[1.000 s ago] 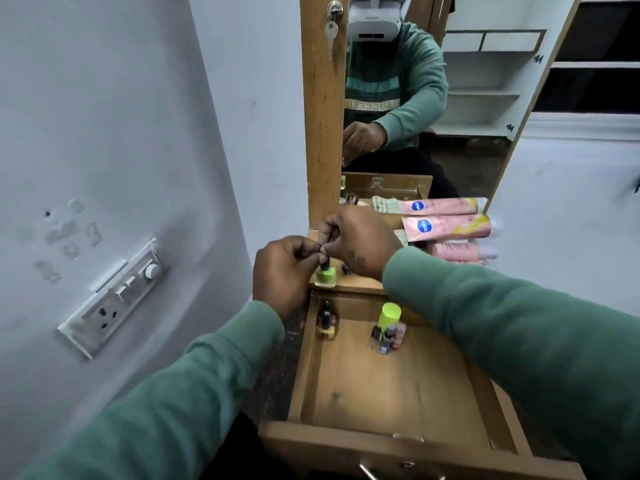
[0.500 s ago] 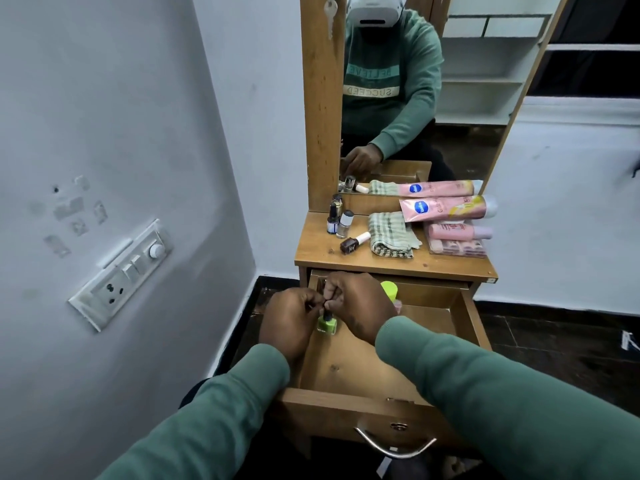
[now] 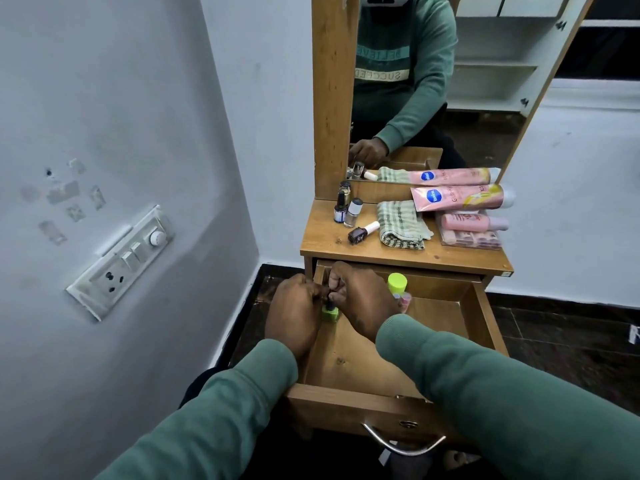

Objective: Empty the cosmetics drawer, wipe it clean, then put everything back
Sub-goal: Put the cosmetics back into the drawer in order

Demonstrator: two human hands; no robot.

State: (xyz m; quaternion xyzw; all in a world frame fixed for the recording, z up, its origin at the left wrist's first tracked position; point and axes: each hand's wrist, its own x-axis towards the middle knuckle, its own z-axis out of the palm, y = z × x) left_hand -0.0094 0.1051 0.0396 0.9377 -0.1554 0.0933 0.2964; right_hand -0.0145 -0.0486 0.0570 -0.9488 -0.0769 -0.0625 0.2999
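Observation:
The wooden drawer (image 3: pixel 353 398) stands pulled open under the dresser top (image 3: pixel 322 237). Over its far left corner my left hand (image 3: pixel 294 313) and my right hand (image 3: pixel 360 299) meet on a lime green nail polish bottle (image 3: pixel 329 313); both pinch its dark cap. Behind my right hand a bottle with a yellow-green cap (image 3: pixel 397 283) and a small pink bottle (image 3: pixel 404 301) stand in the drawer. On the dresser top stand several nail polish bottles (image 3: pixel 353 213), one dark bottle lies on its side (image 3: pixel 360 233), and a folded checked cloth (image 3: pixel 401 225) lies beside them.
Pink lotion tubes (image 3: pixel 460 199) and a pink palette (image 3: pixel 471 237) lie at the right of the dresser top, below the mirror (image 3: pixel 433 81). A switch panel (image 3: pixel 121 261) is on the left wall. The drawer's metal handle (image 3: pixel 401 445) juts toward me.
Both hands came down with the green bottle from the dresser top's edge to the drawer's far left corner. The view has pulled back and tilted down.

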